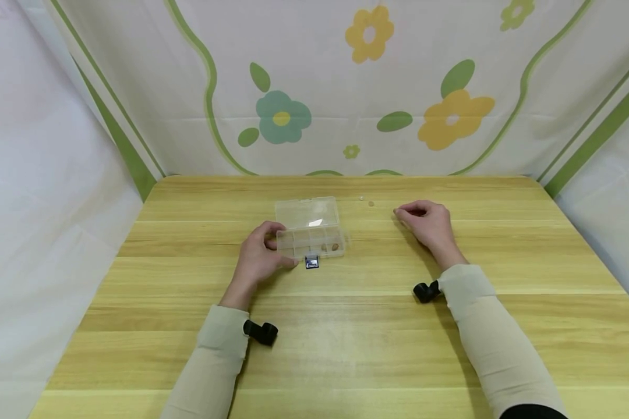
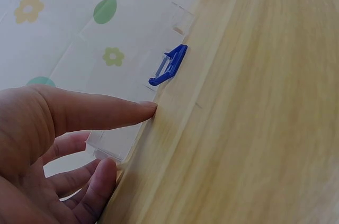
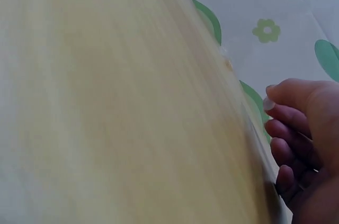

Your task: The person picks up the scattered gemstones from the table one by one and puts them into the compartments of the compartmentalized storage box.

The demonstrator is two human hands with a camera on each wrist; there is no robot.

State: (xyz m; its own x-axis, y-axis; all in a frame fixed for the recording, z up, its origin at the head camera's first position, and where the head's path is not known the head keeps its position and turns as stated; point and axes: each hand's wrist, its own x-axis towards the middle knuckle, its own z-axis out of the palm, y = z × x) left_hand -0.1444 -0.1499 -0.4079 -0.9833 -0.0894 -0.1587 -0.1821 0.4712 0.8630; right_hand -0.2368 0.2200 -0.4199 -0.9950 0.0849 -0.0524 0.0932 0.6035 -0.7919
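Note:
A clear plastic compartment box (image 1: pixel 285 244) lies on the table with its lid (image 1: pixel 306 212) swung back and its blue latch (image 1: pixel 311 262) at the front. My left hand (image 1: pixel 259 253) holds the box's left end, thumb along the front edge and fingers round the side. Small brownish pieces (image 1: pixel 335 247) sit in compartments toward the right end. To the right of the box, my right hand (image 1: pixel 424 221) pinches a small pale, roundish piece (image 3: pixel 268 104) between thumb and forefinger; its exact kind I cannot tell.
Behind the box, to its right, two tiny pieces lie on the wooden table (image 1: pixel 346 349): a whitish one (image 1: pixel 361 198) and a tan roundish one (image 1: pixel 371 203). A flower-printed cloth (image 1: pixel 335 87) hangs along the table's far edge.

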